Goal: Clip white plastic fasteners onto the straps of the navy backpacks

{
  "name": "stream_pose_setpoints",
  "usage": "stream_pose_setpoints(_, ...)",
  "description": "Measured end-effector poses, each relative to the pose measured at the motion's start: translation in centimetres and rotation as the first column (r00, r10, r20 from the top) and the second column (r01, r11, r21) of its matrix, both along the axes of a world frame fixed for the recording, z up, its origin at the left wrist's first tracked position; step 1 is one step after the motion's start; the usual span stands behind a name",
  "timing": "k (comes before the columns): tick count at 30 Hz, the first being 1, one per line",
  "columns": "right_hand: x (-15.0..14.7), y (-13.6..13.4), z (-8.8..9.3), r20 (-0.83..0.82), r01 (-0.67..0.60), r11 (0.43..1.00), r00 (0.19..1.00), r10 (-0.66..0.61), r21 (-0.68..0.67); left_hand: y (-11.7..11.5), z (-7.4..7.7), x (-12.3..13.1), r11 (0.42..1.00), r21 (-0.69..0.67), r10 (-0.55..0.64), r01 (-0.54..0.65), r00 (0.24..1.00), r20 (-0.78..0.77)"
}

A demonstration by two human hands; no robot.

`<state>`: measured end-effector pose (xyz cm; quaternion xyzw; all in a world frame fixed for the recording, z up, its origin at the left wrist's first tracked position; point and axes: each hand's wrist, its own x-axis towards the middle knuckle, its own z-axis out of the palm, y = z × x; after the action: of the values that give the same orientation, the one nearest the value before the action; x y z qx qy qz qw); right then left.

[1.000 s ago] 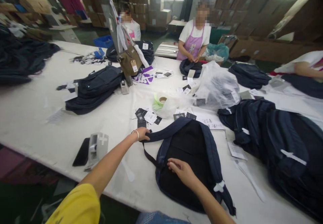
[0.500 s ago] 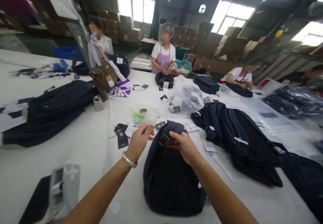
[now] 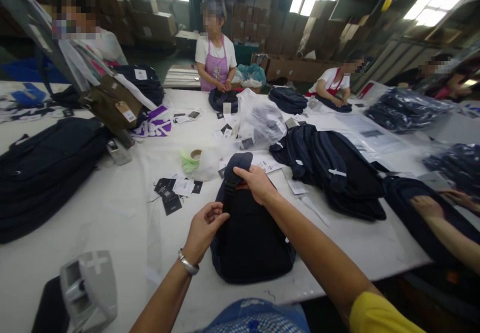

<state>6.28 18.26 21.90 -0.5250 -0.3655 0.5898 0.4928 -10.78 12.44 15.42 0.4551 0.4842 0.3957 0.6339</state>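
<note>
A dark navy backpack (image 3: 255,238) lies on the white table in front of me, its black back panel facing up. My right hand (image 3: 255,180) is closed on the folded navy strap at the top of the bag. Lower down, at the bag's left edge, my left hand (image 3: 208,223) has its fingers curled with thumb and fingertips near the strap's black webbing. Whether those fingertips grip the webbing is too small to tell. A silver bracelet (image 3: 188,263) circles my left wrist.
Navy backpacks (image 3: 337,173) are piled right, another (image 3: 48,168) lies left. Black tags (image 3: 171,204), a tape roll (image 3: 195,154) and a grey device (image 3: 90,288) rest on the table. Co-workers stand opposite; another person's hand (image 3: 427,207) touches a bag at right.
My left hand has moved down along the bag's left edge. The strap's buckle no longer shows, and the strap now hangs along that edge. The view has shifted, showing another person's hands at right.
</note>
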Motion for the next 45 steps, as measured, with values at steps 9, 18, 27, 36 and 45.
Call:
stream_pose_setpoints(9, -1.5, 1.9, -4.0, 0.051, 0.057, 0.996, 0.997, -0.061, 0.064, -2.6, -2.9, -1.8, 0.992, -0.127, -0.020, 0.019, 1.000, -0.006)
stream_pose_setpoints(18, -3.2, 2.7, -5.3, 0.076, 0.023, 0.997, 0.997, -0.028, 0.069, -2.8, -5.8, -3.0, 0.978, -0.206, 0.038, -0.037, 0.999, 0.003)
stream_pose_setpoints(27, -3.4, 3.4, -5.8, 0.094, 0.026, 0.996, 0.995, -0.033, 0.080, -1.9, -7.2, -2.9, 0.971, -0.174, -0.174, 0.165, 0.984, -0.039)
stream_pose_setpoints(36, -3.2, 1.3, -3.4, -0.099, 0.003, 1.000, 0.995, -0.003, -0.006, 0.7, -7.7, -2.8, 0.978, -0.009, -0.204, 0.207, 0.957, -0.206)
stream_pose_setpoints(45, -2.4, -0.5, -2.9, -0.206, -0.046, 0.997, 0.978, 0.033, -0.059, 0.0, -6.0, -1.2, 0.974, 0.011, -0.224, 0.226, 0.959, 0.174)
